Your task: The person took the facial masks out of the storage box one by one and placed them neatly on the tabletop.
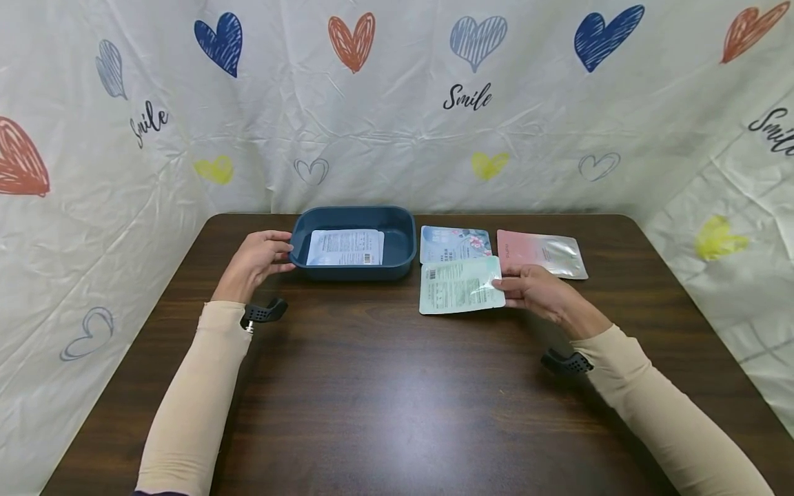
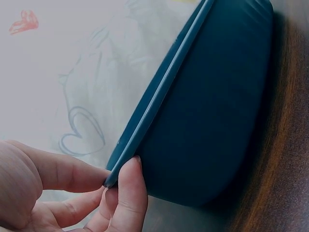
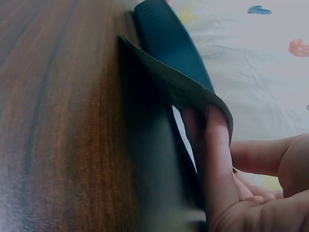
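My left hand (image 1: 253,260) pinches the left rim of a dark blue plastic bin (image 1: 353,273); the left wrist view shows fingers on both sides of the bin's rim (image 2: 145,116). A pale blue sheet mask packet (image 1: 346,248) lies inside, its printed label and barcode facing up. Over to the right, my right hand (image 1: 548,293) holds a mint green sheet mask packet (image 1: 462,286) by its right edge. In the right wrist view this packet (image 3: 169,79) is seen edge-on, tilted and lifted off the table, with the fingers gripping its near end.
Behind the green packet lies a blue floral packet (image 1: 455,242), partly covered by it in the head view. A pink and silver packet (image 1: 552,253) lies to its right. The brown wooden table (image 1: 384,386) meets a white cloth backdrop (image 1: 397,103) printed with hearts.
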`<state>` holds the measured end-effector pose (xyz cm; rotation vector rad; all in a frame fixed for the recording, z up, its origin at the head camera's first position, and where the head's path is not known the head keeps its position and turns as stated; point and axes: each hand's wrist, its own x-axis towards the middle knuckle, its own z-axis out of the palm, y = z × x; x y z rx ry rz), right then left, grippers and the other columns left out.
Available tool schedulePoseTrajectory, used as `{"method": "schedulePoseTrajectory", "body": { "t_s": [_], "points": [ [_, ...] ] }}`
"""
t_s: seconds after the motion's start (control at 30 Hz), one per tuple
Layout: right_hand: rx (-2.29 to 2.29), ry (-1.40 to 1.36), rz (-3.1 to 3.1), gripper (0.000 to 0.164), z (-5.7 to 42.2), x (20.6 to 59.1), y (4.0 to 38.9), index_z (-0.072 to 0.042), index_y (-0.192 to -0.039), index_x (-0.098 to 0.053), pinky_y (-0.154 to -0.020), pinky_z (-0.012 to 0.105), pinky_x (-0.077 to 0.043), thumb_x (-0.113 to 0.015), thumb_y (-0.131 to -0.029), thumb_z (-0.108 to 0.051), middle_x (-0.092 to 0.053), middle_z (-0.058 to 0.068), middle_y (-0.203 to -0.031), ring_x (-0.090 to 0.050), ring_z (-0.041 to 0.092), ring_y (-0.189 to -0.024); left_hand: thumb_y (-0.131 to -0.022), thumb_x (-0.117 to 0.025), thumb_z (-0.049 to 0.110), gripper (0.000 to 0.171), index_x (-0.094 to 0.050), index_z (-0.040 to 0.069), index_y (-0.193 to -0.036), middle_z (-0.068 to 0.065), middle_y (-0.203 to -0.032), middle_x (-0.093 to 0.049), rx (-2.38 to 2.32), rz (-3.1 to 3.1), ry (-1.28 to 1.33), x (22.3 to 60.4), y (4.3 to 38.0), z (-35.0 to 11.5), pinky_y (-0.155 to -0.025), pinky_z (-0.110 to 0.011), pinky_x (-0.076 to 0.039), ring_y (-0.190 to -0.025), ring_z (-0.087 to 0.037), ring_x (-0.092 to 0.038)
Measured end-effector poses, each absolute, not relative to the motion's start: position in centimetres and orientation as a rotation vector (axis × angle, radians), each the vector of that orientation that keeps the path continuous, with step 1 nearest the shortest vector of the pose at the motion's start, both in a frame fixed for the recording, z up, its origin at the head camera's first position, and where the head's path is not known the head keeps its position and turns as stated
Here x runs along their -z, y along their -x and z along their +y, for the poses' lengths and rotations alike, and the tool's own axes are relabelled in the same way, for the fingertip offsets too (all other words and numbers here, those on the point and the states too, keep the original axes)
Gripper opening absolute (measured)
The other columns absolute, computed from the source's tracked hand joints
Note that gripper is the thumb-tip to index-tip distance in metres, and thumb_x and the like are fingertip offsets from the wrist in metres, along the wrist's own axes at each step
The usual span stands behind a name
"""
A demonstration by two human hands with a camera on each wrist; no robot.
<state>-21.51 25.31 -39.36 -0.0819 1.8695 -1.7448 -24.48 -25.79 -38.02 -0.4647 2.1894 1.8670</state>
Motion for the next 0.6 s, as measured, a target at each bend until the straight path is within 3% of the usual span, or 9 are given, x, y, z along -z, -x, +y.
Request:
{"method": "schedulePoseTrajectory", "body": {
  "t_s": [0.33, 0.6],
  "points": [
    [1.523, 0.064, 2.131, 0.038, 24.2, 40.1, 21.4, 0.019, -0.129, -0.047, -0.076, 0.024, -0.06, -0.058, -0.1, -0.002, -0.071, 0.002, -0.097, -0.068, 0.009, -0.084, -0.104, -0.051, 0.004, 0.047, -0.043, 0.002, -0.15, -0.019, -0.135, -0.048, -1.864, 2.198, 0.459, 38.0, 24.5, -25.8, -0.08, -0.028, -0.061, -0.101, -0.025, -0.058],
    [1.322, 0.078, 2.246, 0.043, 24.1, 39.4, 21.1, 0.016, -0.13, -0.055, -0.074, 0.023, -0.06, -0.065, -0.099, -0.012, -0.071, 0.006, -0.1, -0.065, 0.01, -0.082, -0.104, -0.051, 0.006, 0.046, -0.044, 0.003, -0.15, -0.018, -0.133, -0.048, -1.848, 2.211, 0.457, 37.9, 24.4, -25.7, -0.084, -0.029, -0.061, -0.101, -0.024, -0.058]
  ]
}}
